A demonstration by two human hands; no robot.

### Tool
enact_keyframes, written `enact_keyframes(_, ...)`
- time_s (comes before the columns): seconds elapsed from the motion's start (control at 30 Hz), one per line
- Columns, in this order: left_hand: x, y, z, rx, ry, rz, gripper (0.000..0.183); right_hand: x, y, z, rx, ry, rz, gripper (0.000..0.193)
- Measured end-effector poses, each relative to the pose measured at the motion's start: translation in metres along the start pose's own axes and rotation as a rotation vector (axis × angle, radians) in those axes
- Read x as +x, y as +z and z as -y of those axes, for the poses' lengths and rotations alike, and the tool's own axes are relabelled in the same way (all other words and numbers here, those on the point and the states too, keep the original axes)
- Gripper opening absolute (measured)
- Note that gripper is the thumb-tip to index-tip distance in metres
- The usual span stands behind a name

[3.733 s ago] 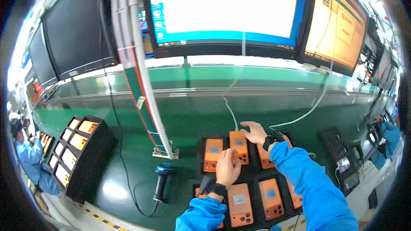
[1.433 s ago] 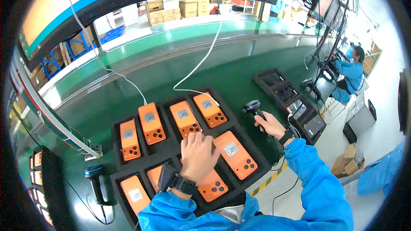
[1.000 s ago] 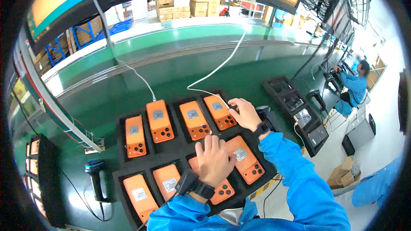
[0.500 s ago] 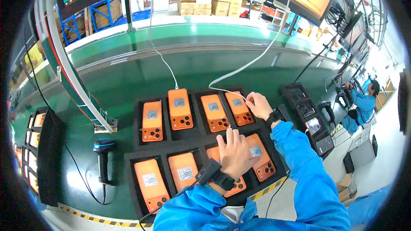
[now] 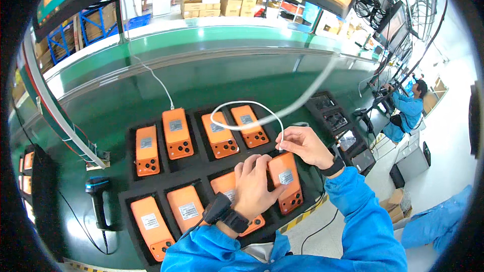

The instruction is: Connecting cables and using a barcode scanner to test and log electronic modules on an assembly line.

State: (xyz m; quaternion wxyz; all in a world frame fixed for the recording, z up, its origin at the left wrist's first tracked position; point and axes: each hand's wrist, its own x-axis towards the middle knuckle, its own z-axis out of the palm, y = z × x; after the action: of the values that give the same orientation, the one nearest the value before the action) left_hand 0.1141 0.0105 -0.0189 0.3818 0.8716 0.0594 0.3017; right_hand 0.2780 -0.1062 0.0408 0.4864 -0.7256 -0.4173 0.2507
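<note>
An orange rectangular phone (image 5: 285, 180) is gripped by the left hand (image 5: 257, 186); a thin white cable's plug (image 5: 281, 144) is pinched just above it by the right hand (image 5: 305, 146).

The right hand (image 5: 306, 146) now pinches the white cable (image 5: 242, 107) plug at the top of the lower-row orange phone (image 5: 285, 181), no longer at the upper-row phone toward 12 o'clock. The left hand (image 5: 257, 184) now grips that phone's left edge.
</note>
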Motion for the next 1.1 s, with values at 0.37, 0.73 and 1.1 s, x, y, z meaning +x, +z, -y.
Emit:
enact_keyframes(0.37,-0.005,0.0,-0.004,-0.077,0.089,0.006,0.067,-0.007,-0.008,0.008,0.09,0.011,0.203,0.011)
enact_keyframes(0.73,-0.004,-0.001,-0.007,-0.063,0.13,0.004,0.068,-0.003,-0.018,0.019,0.054,0.007,0.298,0.017)
enact_keyframes(1.1,-0.004,-0.002,-0.005,-0.1,0.135,0.0,0.066,-0.006,-0.02,0.018,0.038,0.076,0.315,0.016)
